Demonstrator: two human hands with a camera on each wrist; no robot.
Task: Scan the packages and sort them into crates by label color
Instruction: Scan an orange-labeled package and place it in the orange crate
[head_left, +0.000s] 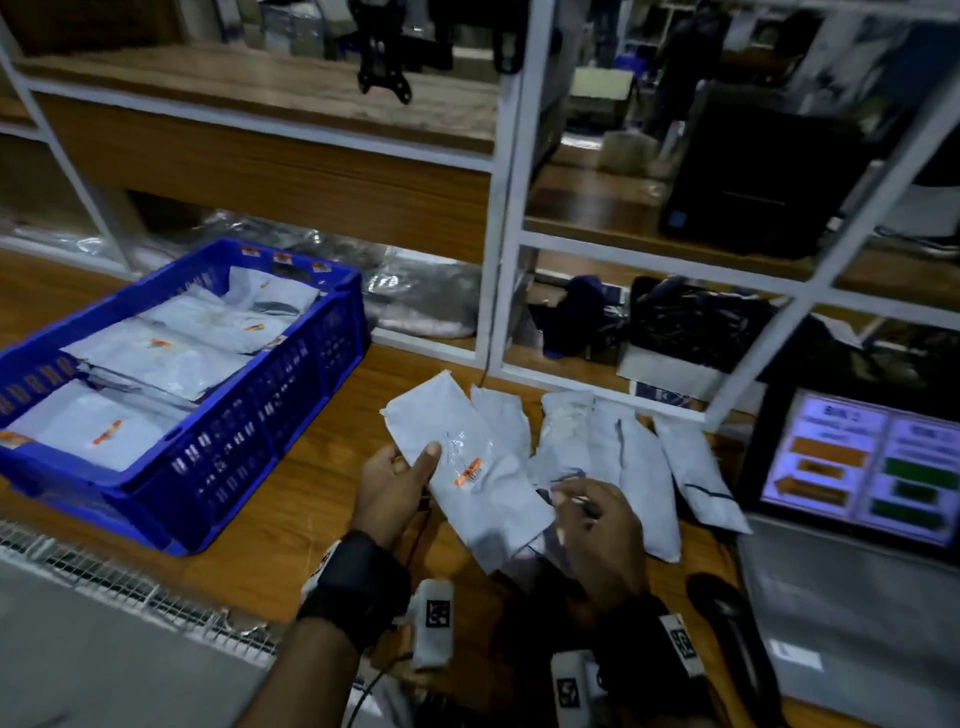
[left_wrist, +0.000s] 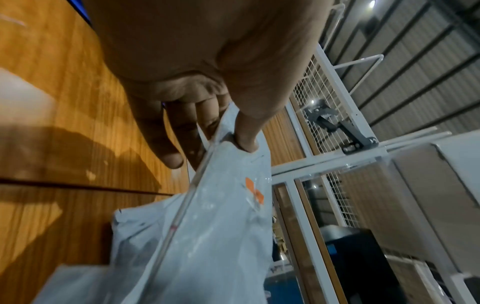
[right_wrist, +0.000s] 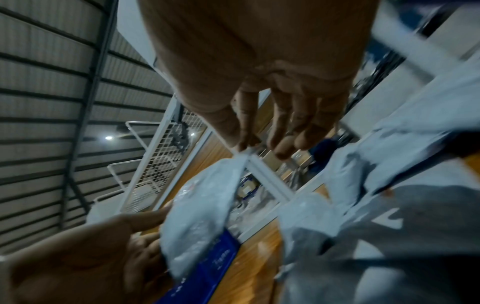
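Observation:
I hold a white poly package (head_left: 470, 483) with an orange label (head_left: 469, 472) above the wooden table. My left hand (head_left: 415, 467) grips its left edge, thumb on top and fingers underneath; the left wrist view shows this hand (left_wrist: 215, 144) on the package (left_wrist: 207, 236) near the orange label (left_wrist: 254, 193). My right hand (head_left: 566, 499) pinches the package's right edge; in the right wrist view the thumb and forefinger (right_wrist: 246, 147) close on a thin corner of the package (right_wrist: 200, 216). The blue crate (head_left: 270, 410) at the left holds several orange-labelled packages.
Several more white packages (head_left: 639, 467) lie in a row on the table behind my right hand. A screen (head_left: 862, 467) at the right shows orange and green blocks. A black handheld scanner (head_left: 727, 618) lies near the front right. White shelf framing (head_left: 506, 234) stands behind.

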